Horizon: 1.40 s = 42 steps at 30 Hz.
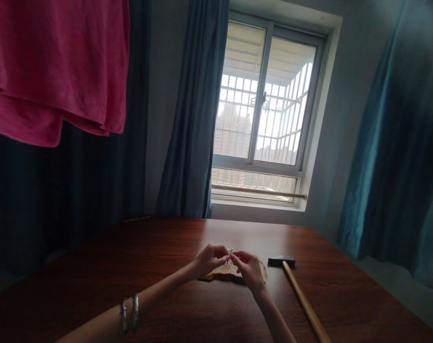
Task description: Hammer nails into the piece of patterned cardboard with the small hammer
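Observation:
Both hands meet in the middle of the view, fingertips pinched together. Between them stick up the ends of thin, silvery nails [230, 251]. My left hand [212, 258] is closed on the nails from the left, and my right hand [247, 267] closes on them from the other side. Just beneath lies a pale wood slab [221, 275] with a dark, uneven edge and many small dark dots on top; my hands cover much of it. To the right rests a hammer [282, 261] with a dark head and a long wooden handle.
The brown wooden table [159, 305] reaches back toward the wall. Two silvery bangles [135, 312] circle my left forearm. A pink cloth [59, 66] hangs at upper left. Blue curtains [187, 124] flank a barred window [259, 105] behind the table.

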Each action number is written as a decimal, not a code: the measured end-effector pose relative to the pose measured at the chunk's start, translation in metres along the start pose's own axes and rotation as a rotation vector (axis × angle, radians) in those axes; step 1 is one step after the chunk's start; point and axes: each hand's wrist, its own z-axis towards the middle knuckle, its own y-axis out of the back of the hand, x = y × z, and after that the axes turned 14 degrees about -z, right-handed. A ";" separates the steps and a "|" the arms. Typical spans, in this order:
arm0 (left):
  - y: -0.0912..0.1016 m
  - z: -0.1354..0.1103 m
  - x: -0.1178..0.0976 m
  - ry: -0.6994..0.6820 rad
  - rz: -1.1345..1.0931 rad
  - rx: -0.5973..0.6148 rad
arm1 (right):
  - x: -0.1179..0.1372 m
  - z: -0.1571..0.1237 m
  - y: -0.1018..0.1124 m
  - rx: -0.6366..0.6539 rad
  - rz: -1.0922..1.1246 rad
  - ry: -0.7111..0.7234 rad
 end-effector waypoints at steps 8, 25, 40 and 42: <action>0.009 0.022 0.021 0.013 0.025 0.002 | -0.036 0.032 0.000 0.040 0.026 -0.023; 0.008 0.058 0.119 0.349 -1.011 -0.499 | -0.089 0.063 -0.018 -0.032 -0.268 0.018; -0.003 0.048 0.098 0.270 -0.685 -0.406 | -0.094 0.057 -0.020 -0.043 -0.309 0.047; -0.003 0.047 0.096 0.259 -0.638 -0.406 | -0.095 0.057 -0.021 -0.044 -0.326 0.052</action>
